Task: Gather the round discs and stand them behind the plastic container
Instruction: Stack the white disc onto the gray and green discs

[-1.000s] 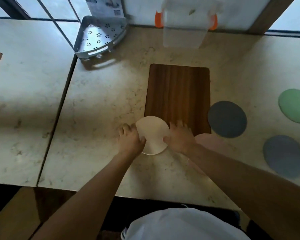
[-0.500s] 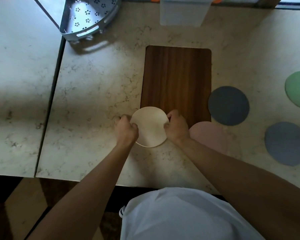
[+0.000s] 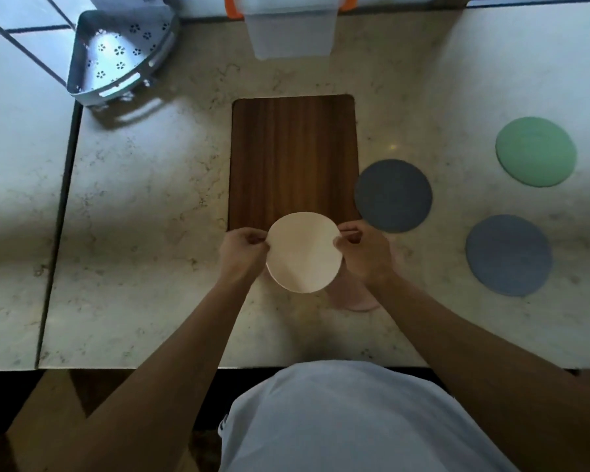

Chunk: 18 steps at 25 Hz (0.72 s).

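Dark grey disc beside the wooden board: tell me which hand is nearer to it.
Right. The right hand grips the cream disc just below-left of the dark grey disc; the left hand is across the cream disc, farther away.

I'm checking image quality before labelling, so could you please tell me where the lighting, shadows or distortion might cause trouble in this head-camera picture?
Head view: bright daylight washes out the countertop at the far corners; the corner rack casts a hard shadow toward the camera; wide-angle bending curves the counter edges; the pink disc is mostly hidden under the right hand and the cream disc, dim and soft.

Both hands (image 3: 242, 253) (image 3: 365, 255) apparently pinched shut.
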Each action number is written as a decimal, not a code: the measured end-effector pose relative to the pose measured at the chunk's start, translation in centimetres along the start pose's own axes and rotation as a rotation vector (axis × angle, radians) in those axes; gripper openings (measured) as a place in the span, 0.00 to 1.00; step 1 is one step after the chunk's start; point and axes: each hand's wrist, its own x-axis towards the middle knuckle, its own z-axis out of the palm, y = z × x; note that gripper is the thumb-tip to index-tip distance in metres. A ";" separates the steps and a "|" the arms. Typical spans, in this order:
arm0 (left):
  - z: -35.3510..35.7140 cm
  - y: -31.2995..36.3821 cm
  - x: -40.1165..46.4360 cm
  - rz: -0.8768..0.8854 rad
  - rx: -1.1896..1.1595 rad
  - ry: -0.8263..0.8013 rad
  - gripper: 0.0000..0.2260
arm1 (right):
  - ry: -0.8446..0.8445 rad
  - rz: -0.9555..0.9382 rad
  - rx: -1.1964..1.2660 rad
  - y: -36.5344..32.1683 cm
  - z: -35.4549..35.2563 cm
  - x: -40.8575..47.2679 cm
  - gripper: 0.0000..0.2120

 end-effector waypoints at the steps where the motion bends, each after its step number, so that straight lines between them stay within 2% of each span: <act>1: 0.9 0.5 -0.2 0.001 0.003 -0.030 0.08 | 0.037 0.011 -0.008 0.9 -1.1 -0.1 0.08; 6: 5.3 1.5 -1.9 0.021 0.076 -0.148 0.11 | 0.101 0.038 -0.023 4.3 -5.3 -0.7 0.07; 8: 6.4 1.4 -2.1 0.021 0.093 -0.180 0.10 | 0.115 0.031 -0.039 5.0 -6.0 -0.7 0.07; 18: 8.6 1.1 -2.5 0.086 0.244 -0.169 0.06 | 0.141 0.058 -0.094 6.6 -6.7 -0.8 0.08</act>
